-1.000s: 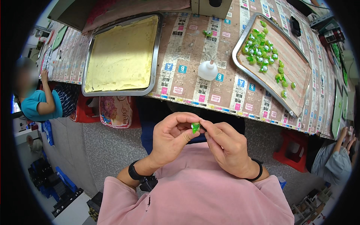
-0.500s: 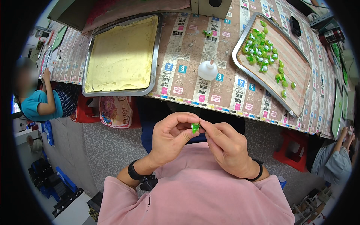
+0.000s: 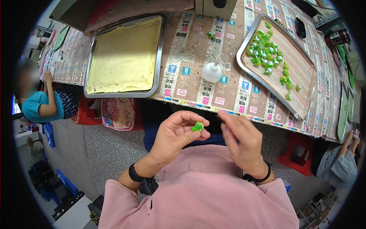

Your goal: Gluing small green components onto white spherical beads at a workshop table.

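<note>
In front of my body, my left hand (image 3: 179, 133) pinches a small green figure (image 3: 197, 126) between thumb and fingers, its green leaf-like part toward the thumb. Apart from it, to the right, is my right hand (image 3: 242, 137). Motion smears its fingertips, so whether they hold anything is unclear. Similar green figures with white eyes (image 3: 265, 53) lie clustered on a paper-lined metal tray (image 3: 272, 91) at the right of the table. One more green figure (image 3: 211, 34) rests alone near the table's middle.
A white squeeze bottle (image 3: 211, 72) stands on the paper-covered table (image 3: 183, 82). To the left lies a metal tray with a yellow sheet (image 3: 122, 57). A grey box (image 3: 215, 9) and a black object (image 3: 300, 26) sit farther back. Other people (image 3: 44, 103) are at both sides.
My right hand has drawn away from the figure, to the right. My left hand keeps hold of the figure, now turned and more visible between its fingers.
</note>
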Demonstrator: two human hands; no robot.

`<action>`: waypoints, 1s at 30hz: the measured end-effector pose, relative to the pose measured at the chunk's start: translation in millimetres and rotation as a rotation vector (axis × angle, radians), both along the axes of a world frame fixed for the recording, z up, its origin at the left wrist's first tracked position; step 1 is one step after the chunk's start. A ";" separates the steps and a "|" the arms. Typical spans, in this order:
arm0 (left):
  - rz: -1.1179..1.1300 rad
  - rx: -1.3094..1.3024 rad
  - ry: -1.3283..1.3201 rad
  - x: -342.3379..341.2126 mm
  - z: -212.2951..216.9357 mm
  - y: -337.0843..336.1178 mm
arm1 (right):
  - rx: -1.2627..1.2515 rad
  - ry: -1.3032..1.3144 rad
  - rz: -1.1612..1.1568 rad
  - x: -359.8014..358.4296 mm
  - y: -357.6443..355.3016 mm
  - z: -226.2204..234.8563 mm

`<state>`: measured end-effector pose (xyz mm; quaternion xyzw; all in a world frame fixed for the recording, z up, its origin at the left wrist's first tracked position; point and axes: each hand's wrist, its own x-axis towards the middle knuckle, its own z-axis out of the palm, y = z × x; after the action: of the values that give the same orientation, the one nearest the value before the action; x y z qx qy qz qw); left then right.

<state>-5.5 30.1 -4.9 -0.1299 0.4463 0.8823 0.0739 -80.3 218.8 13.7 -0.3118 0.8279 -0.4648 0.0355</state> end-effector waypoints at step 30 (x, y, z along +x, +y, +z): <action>-0.037 -0.009 -0.106 -3.7 0.5 -6.9 | -0.121 -0.033 0.185 -19.7 -23.4 -8.3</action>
<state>-9.1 23.2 -4.5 -0.1683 0.4480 0.8707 0.1132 -100.0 195.5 5.4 -0.3809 0.7652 -0.5139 0.0730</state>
